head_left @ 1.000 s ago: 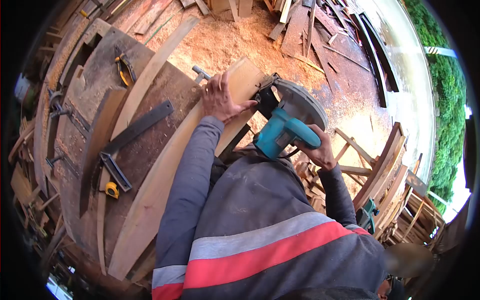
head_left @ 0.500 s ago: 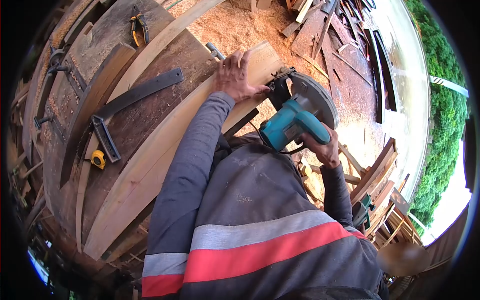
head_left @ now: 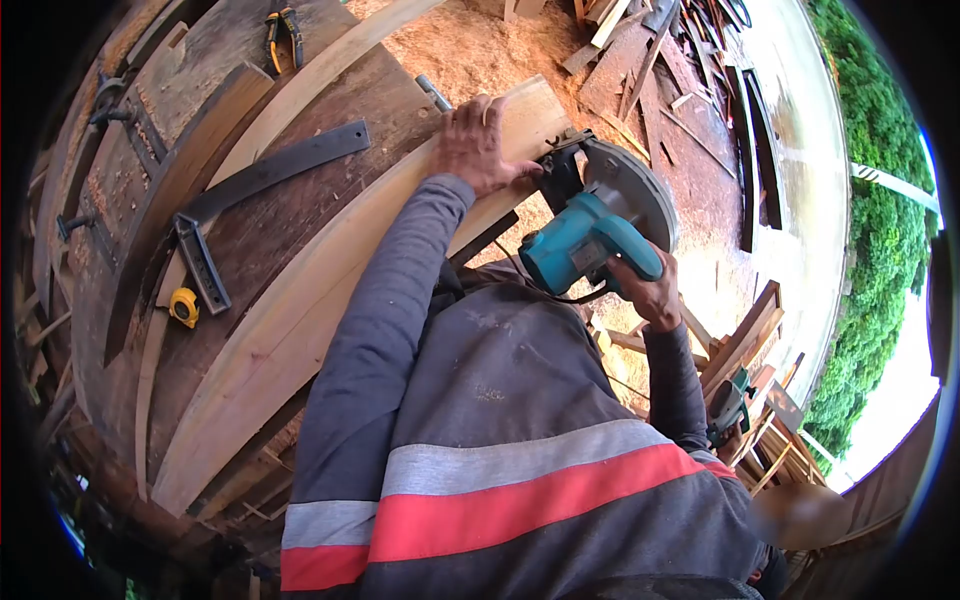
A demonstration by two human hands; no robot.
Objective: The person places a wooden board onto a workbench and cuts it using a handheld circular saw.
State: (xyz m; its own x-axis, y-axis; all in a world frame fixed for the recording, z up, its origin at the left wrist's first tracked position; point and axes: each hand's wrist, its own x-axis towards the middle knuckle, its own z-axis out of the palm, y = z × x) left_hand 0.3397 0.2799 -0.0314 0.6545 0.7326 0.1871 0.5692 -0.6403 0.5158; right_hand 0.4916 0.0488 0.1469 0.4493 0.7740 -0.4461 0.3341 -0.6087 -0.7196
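While curved plank (head_left: 290, 315) is steadied by open left hand (head_left: 474, 148), circular saw (head_left: 572, 246) is gripped by right hand (head_left: 652, 292) at plank's edge.

We see a teal saw (head_left: 572, 245) with a grey guard (head_left: 632, 190), and a pale honey plank (head_left: 290, 318) tinged pink in places. Our shirt (head_left: 500, 380) is charcoal, crossed by a light grey band above a bright red one, and our left sleeve (head_left: 375, 300) repeats both bands. We find yellow and black on the tape (head_left: 184, 307) and on the pliers (head_left: 284, 40), near-black on the square (head_left: 280, 170), orange-tan sawdust (head_left: 460, 50) and vivid green trees (head_left: 875, 250)
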